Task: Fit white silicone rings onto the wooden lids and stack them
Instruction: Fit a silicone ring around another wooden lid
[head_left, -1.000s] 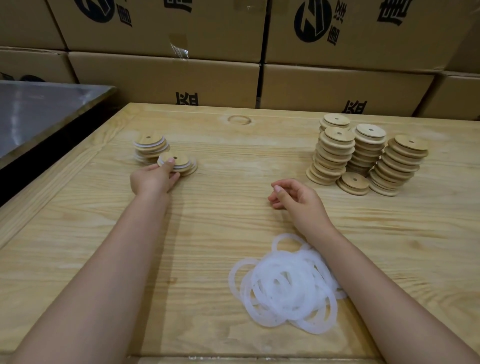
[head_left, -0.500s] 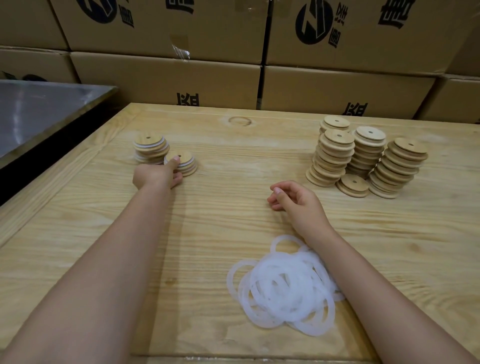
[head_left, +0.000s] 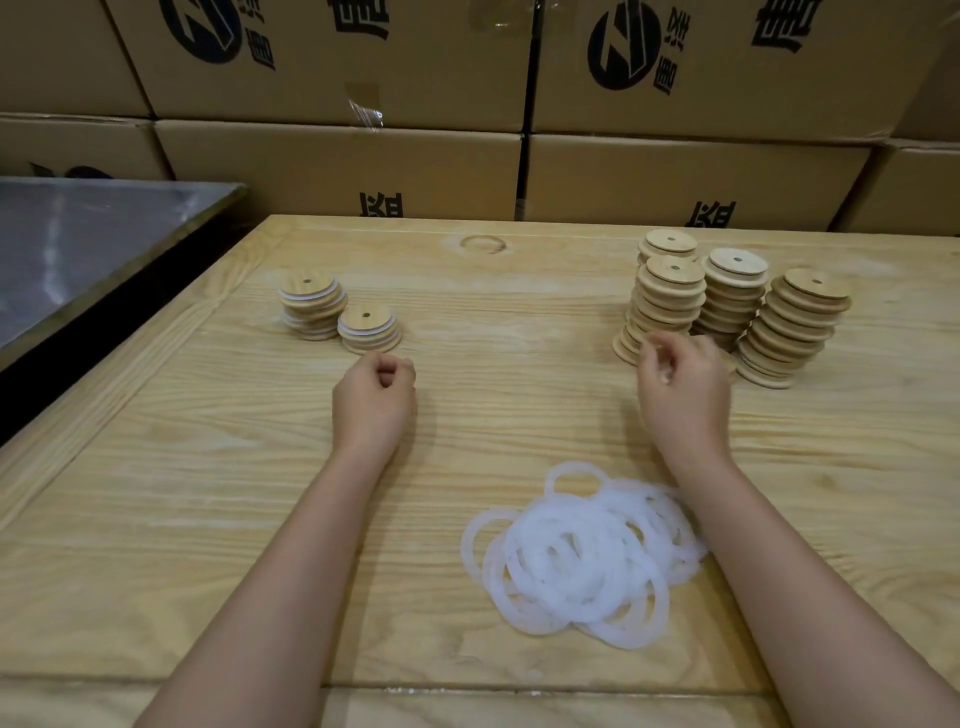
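Unringed lid stacks (head_left: 727, 306), right of frame, sit just beyond the right hand (head_left: 683, 400), its grip blurred, untellable; left hand (head_left: 375, 402) curled, empty.

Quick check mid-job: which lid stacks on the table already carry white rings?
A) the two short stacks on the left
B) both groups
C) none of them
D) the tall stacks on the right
A: white bands show between the lids of the rear short stack and the front short stack on the left, while the tall stacks on the right show only bare wood.
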